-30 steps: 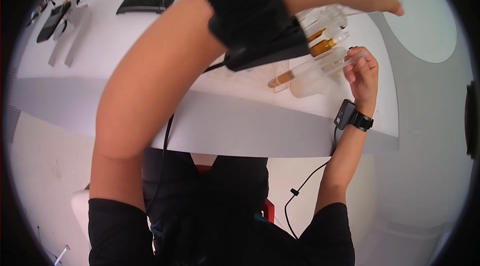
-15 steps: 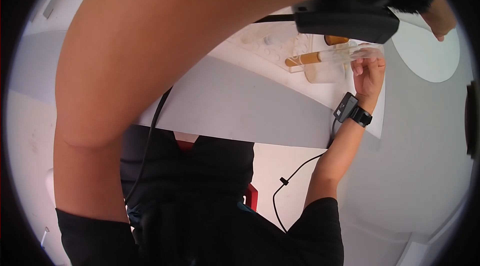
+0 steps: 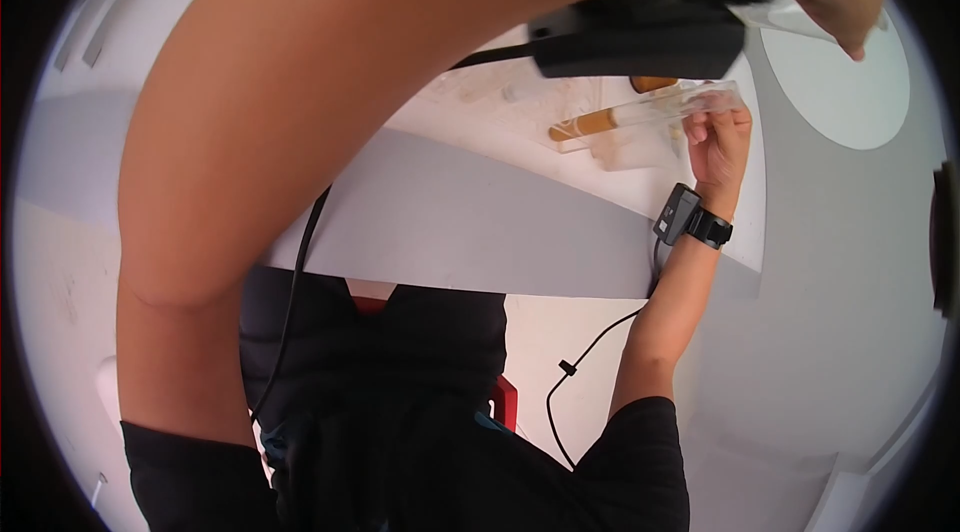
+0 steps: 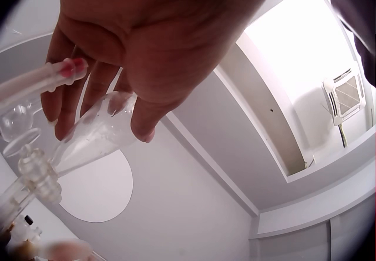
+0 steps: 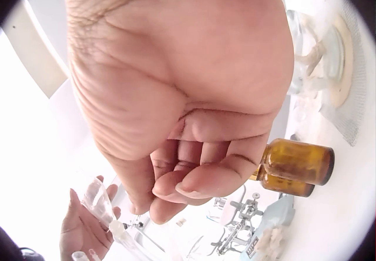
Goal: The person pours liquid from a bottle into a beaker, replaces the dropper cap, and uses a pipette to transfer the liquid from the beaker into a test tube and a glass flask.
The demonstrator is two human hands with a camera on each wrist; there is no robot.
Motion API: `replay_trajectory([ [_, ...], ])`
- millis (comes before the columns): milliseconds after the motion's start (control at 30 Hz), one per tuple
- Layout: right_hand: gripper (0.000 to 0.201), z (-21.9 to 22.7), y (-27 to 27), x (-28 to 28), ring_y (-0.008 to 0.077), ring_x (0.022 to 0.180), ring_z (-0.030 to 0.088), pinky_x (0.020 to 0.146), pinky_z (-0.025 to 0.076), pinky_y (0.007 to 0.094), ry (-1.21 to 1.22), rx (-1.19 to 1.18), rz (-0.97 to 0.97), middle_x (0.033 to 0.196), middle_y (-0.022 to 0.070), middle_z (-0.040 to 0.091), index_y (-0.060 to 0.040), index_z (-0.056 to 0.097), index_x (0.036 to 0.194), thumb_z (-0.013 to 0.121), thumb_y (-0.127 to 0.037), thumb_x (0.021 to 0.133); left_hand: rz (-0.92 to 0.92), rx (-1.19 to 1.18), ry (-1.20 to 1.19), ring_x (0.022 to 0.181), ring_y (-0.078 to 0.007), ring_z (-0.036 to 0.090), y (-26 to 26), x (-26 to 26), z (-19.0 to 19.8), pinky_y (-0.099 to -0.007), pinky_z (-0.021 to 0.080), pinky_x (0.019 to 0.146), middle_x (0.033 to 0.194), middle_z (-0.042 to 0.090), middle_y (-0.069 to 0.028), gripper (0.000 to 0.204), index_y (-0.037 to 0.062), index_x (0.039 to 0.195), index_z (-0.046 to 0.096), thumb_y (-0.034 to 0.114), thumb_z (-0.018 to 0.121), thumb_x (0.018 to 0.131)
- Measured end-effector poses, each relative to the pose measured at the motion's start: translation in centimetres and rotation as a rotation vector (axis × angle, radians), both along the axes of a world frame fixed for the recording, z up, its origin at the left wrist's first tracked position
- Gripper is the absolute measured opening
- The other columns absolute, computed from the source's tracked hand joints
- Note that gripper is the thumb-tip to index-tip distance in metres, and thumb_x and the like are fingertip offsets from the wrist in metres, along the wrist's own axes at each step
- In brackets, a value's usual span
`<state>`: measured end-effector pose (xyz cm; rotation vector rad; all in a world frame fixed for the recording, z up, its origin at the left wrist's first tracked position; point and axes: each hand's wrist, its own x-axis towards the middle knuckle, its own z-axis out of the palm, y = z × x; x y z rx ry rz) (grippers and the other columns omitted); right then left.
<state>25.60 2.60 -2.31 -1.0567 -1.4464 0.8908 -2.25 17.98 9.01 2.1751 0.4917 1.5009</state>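
In the head view my left arm reaches across to the upper right. The left hand (image 4: 135, 67) grips a clear conical glass flask (image 4: 97, 129), thumb on one side and fingers on the other. The flask tilts, its narrow end close over a ringed clear glass joint (image 4: 38, 173). Near the desk's right end, my right hand (image 3: 718, 147) has its fingers curled at the upper part of a clear glass tube (image 3: 650, 110). An orange-brown section (image 3: 585, 124) shows at the tube's lower end. Past the right thumb, the right wrist view shows the flask and joint blurred.
Amber bottles (image 5: 299, 161) stand beside the right hand. Another glass tube with a red tip (image 4: 73, 67) rises close to the left fingers. Metal clamps (image 5: 235, 226) lie further off. Black cables (image 3: 312, 232) run from both wrist cameras.
The left arm has swung further right across the desk, then drawn slightly back, with the flask still gripped. The right hand stays by the tube. The head view has shifted.
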Motion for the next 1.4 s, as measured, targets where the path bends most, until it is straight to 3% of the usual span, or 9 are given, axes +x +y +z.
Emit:
replay_trajectory([
  [133, 0.029, 0.5, 0.0, -1.1, 0.0069, 0.056, 0.047, 0.055, 0.038, 0.0209, -0.030, -0.019, -0.006, 0.073, 0.0021, 0.063, 0.0023, 0.068, 0.107, 0.070, -0.024, 0.095, -0.023, 0.103, 0.002, 0.090, -0.0372, 0.072, -6.9, -3.4, -1.1, -0.0383, 0.056, 0.083, 0.104, 0.070, -0.0318, 0.054, -0.0105, 0.123, 0.063, 0.030, 0.071, 0.088],
  [400, 0.031, 0.8, 0.0, -1.2, 0.0054, 0.055, 0.047, 0.053, 0.036, 0.0186, -0.029, -0.079, 0.015, 0.073, 0.0001, 0.062, 0.0021, 0.070, 0.110, 0.070, -0.025, 0.094, -0.078, 0.255, 0.049, 0.089, -0.0366, 0.072, -7.9, -3.5, 0.1, -0.0379, 0.056, 0.082, 0.105, 0.070, -0.0322, 0.056, -0.0108, 0.124, 0.062, 0.031, 0.071, 0.088],
  [567, 0.029, 1.4, -0.1, -1.7, 0.0043, 0.055, 0.047, 0.052, 0.036, 0.0191, -0.054, -0.085, 0.052, 0.074, -0.0002, 0.062, 0.0009, 0.071, 0.108, 0.069, -0.025, 0.094, -0.363, 0.000, 0.150, 0.089, -0.0327, 0.072, -8.8, -5.4, 1.6, -0.0365, 0.058, 0.074, 0.115, 0.066, -0.0334, 0.064, -0.0130, 0.131, 0.055, 0.034, 0.069, 0.091],
  [700, 0.027, 1.6, -0.4, -2.0, 0.0041, 0.055, 0.047, 0.053, 0.038, 0.0195, -0.071, -0.102, 0.044, 0.075, 0.0000, 0.063, -0.0004, 0.072, 0.104, 0.069, -0.025, 0.094, -0.357, -0.039, 0.153, 0.092, -0.0329, 0.072, -10.2, -5.1, 2.0, -0.0356, 0.059, 0.074, 0.118, 0.065, -0.0331, 0.065, -0.0133, 0.132, 0.054, 0.036, 0.069, 0.092],
  [767, 0.026, 1.6, -0.5, -2.0, 0.0041, 0.055, 0.047, 0.053, 0.038, 0.0196, -0.069, -0.099, 0.037, 0.076, 0.0002, 0.063, -0.0008, 0.072, 0.104, 0.069, -0.024, 0.094, -0.145, 0.065, 0.175, 0.099, -0.0339, 0.070, -10.6, -3.9, 1.6, -0.0363, 0.058, 0.078, 0.119, 0.065, -0.0323, 0.066, -0.0127, 0.133, 0.054, 0.037, 0.068, 0.093],
  [900, 0.023, 1.7, -0.4, -2.1, 0.0044, 0.055, 0.048, 0.053, 0.039, 0.0200, -0.094, -0.106, 0.048, 0.078, 0.0017, 0.066, -0.0009, 0.072, 0.102, 0.068, -0.022, 0.093, -0.252, -0.007, 0.188, 0.107, -0.0349, 0.067, -8.9, -3.7, 2.1, -0.0379, 0.057, 0.084, 0.120, 0.065, -0.0311, 0.067, -0.0120, 0.133, 0.054, 0.040, 0.069, 0.093],
  [1067, 0.020, 1.3, -0.2, -1.5, 0.0049, 0.055, 0.048, 0.054, 0.041, 0.0207, -0.078, -0.089, 0.047, 0.081, 0.0034, 0.068, -0.0009, 0.073, 0.100, 0.068, -0.020, 0.094, -0.099, 0.028, 0.212, 0.112, -0.0360, 0.065, -6.4, -1.5, 1.1, -0.0388, 0.056, 0.086, 0.120, 0.065, -0.0305, 0.070, -0.0116, 0.134, 0.053, 0.043, 0.069, 0.093],
  [1300, 0.018, 1.0, 0.0, -1.2, 0.0058, 0.056, 0.050, 0.059, 0.045, 0.0207, -0.050, -0.045, 0.023, 0.090, 0.0063, 0.074, -0.0011, 0.075, 0.097, 0.071, -0.018, 0.092, -0.063, 0.105, 0.224, 0.106, -0.0348, 0.068, -10.4, -3.0, 1.8, -0.0383, 0.057, 0.081, 0.117, 0.066, -0.0300, 0.069, -0.0119, 0.134, 0.054, 0.042, 0.068, 0.094],
  [1400, 0.018, 1.1, 0.0, -1.1, 0.0059, 0.056, 0.050, 0.059, 0.045, 0.0204, -0.058, -0.054, 0.008, 0.090, 0.0069, 0.074, -0.0010, 0.076, 0.095, 0.073, -0.018, 0.091, -0.220, -0.028, 0.232, 0.102, -0.0341, 0.069, -9.8, -3.2, 2.2, -0.0378, 0.058, 0.079, 0.115, 0.067, -0.0303, 0.069, -0.0118, 0.134, 0.054, 0.043, 0.068, 0.094],
])
